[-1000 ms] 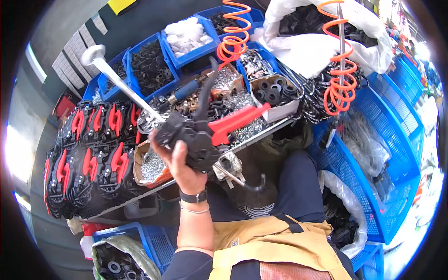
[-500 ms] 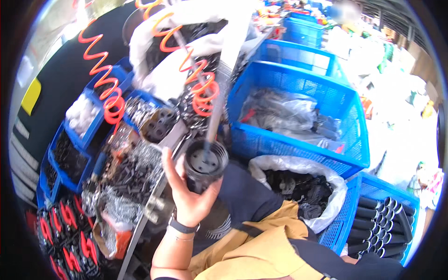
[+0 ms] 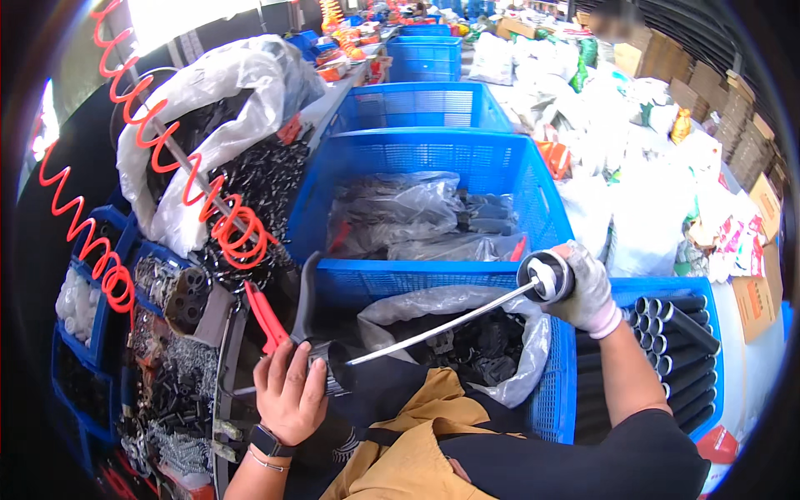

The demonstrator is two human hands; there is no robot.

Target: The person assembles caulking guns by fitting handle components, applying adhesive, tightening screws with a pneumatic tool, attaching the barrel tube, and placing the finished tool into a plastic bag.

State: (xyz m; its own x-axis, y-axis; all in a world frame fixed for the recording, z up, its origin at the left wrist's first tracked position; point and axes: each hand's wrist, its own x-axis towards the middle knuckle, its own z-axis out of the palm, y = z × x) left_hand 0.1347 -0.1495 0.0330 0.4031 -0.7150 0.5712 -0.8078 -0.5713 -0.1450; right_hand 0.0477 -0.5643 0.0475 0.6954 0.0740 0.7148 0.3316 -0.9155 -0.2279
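My left hand [image 3: 292,392], bare and with a watch at the wrist, is closed around a black ribbed cylindrical part [image 3: 335,371] at the table's edge. A red handle-like piece [image 3: 267,321] and a dark curved piece [image 3: 307,296] stick up beside its fingers. From the cylindrical part a thin metal rod [image 3: 442,325] slants up to the right. Its far end, with something white on it, meets the open mouth of a black tube [image 3: 560,271]. My right hand [image 3: 590,296], in a pale glove, grips that tube; most of the tube's length is hidden.
Blue crates [image 3: 425,267] stand ahead, one with plastic-wrapped parts. A lined bag [image 3: 400,308] of black parts sits before me. Black tubes [image 3: 679,358] fill a crate on the right. Small parts [image 3: 171,400] and bins [image 3: 79,312] crowd the left, below coiled red hoses [image 3: 242,237].
The view has swung rightward. My left hand's black cylindrical part has tipped from upright onto its side. My right hand has risen from the tube crate with a black tube, which now meets the rod.
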